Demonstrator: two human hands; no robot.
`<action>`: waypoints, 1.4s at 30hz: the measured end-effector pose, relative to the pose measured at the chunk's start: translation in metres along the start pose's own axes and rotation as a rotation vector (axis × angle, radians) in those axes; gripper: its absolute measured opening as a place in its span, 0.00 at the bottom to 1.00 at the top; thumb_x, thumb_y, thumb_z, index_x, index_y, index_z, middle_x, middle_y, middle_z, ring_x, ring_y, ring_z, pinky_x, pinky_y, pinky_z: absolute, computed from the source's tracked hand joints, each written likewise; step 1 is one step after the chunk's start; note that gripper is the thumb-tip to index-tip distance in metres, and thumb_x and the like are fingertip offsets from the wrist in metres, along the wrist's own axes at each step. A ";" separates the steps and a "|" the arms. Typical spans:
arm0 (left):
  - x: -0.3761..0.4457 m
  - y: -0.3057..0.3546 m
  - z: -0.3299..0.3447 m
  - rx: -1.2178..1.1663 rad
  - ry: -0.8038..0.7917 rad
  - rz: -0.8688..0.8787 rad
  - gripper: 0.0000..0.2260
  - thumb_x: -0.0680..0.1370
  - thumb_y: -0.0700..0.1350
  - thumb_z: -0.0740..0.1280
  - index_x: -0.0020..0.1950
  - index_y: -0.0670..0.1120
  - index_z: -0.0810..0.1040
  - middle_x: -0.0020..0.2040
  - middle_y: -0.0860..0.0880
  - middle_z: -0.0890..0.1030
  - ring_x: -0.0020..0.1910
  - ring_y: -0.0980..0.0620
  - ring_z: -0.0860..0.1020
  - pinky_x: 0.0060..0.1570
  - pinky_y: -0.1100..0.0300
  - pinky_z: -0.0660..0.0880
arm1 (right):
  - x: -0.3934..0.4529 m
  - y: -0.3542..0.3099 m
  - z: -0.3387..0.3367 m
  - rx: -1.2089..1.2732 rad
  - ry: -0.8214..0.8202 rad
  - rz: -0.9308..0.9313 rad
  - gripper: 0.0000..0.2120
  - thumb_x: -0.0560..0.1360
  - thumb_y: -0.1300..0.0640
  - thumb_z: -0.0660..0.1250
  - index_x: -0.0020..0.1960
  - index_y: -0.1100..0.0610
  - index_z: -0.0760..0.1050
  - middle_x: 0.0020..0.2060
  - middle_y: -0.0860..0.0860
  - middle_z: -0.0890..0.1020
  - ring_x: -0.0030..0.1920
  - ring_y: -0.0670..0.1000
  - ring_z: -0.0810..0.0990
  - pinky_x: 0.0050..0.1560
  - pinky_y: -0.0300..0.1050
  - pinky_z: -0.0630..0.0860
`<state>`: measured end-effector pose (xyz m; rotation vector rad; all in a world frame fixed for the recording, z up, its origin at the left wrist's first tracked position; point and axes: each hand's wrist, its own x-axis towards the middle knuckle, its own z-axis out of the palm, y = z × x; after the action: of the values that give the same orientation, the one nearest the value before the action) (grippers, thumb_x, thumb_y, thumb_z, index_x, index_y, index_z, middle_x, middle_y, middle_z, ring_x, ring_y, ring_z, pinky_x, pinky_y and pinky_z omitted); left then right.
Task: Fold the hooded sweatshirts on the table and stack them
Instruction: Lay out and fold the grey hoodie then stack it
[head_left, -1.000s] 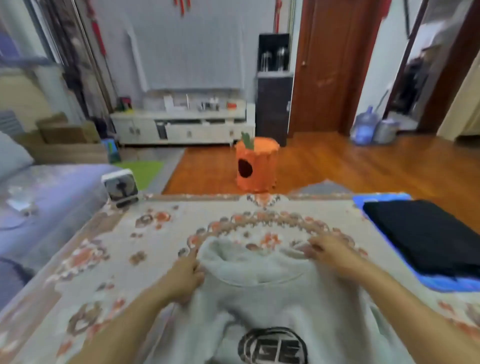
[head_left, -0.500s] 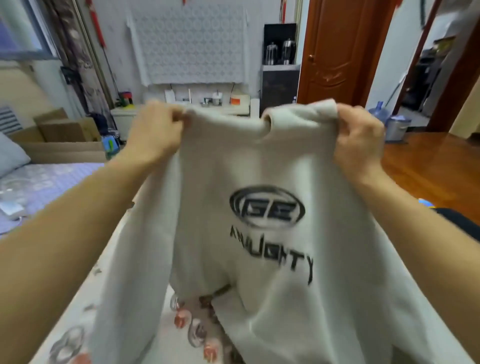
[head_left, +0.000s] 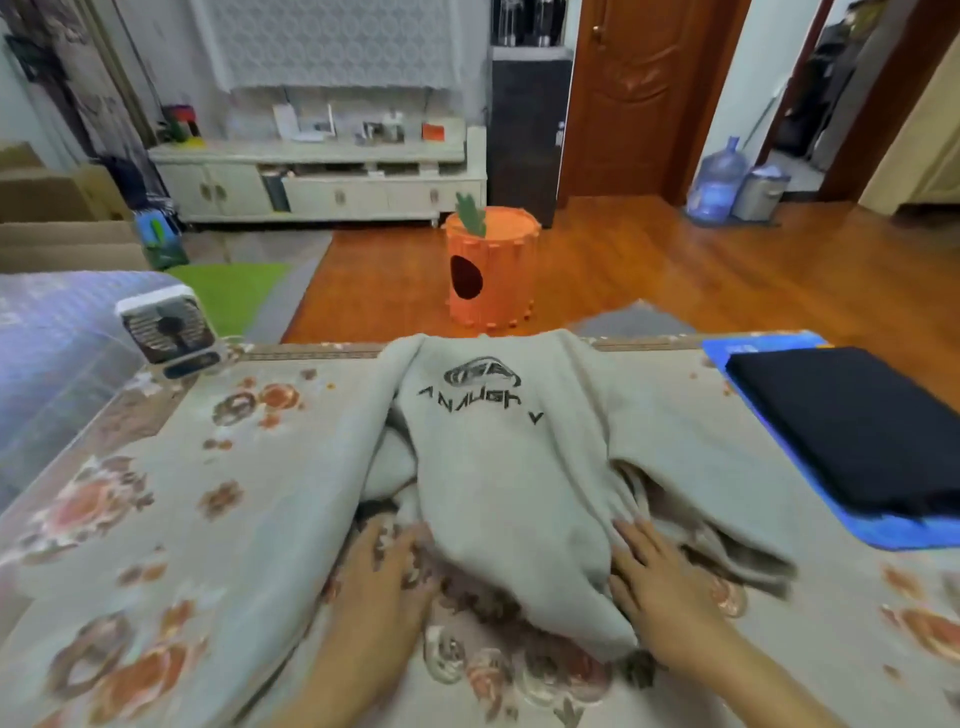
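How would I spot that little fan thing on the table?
Start at the floral-patterned table and follow its far edge to the left corner. There stands a small white boxy desk fan with a dark round grille, the only hard upright object among the flat clothes.

Living room standing behind the work surface

An orange drum-shaped felt stool (head_left: 491, 270) is sitting on the glossy wooden floor (head_left: 727, 270), a small white desk fan (head_left: 167, 330) is resting at the floral tablecloth's (head_left: 156, 493) far left corner, and a blue water jug (head_left: 717, 182) is standing by the brown door (head_left: 639, 93).
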<state>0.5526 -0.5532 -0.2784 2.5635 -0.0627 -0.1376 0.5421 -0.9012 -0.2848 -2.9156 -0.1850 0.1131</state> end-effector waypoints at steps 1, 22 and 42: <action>-0.012 -0.010 0.006 -0.021 0.077 -0.013 0.31 0.77 0.60 0.63 0.78 0.51 0.66 0.79 0.46 0.60 0.78 0.45 0.60 0.75 0.51 0.59 | -0.021 0.008 0.013 0.088 0.082 0.052 0.29 0.79 0.37 0.52 0.70 0.52 0.75 0.72 0.55 0.73 0.72 0.58 0.70 0.73 0.49 0.62; 0.063 0.042 0.012 -0.004 0.193 -0.009 0.34 0.75 0.51 0.67 0.79 0.50 0.59 0.74 0.45 0.68 0.72 0.39 0.67 0.69 0.40 0.68 | -0.069 -0.086 -0.182 1.156 0.491 0.100 0.18 0.82 0.50 0.58 0.42 0.62 0.75 0.32 0.46 0.77 0.33 0.44 0.74 0.36 0.36 0.71; -0.011 0.156 0.059 0.015 0.412 0.161 0.36 0.68 0.76 0.62 0.57 0.46 0.68 0.52 0.49 0.69 0.49 0.46 0.70 0.48 0.50 0.74 | -0.055 -0.118 -0.270 1.823 0.467 0.359 0.14 0.82 0.50 0.64 0.54 0.60 0.81 0.47 0.56 0.86 0.46 0.54 0.87 0.45 0.49 0.84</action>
<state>0.5327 -0.7148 -0.2415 2.5367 -0.1127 0.4512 0.4982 -0.8512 0.0071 -1.0627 0.3537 -0.2325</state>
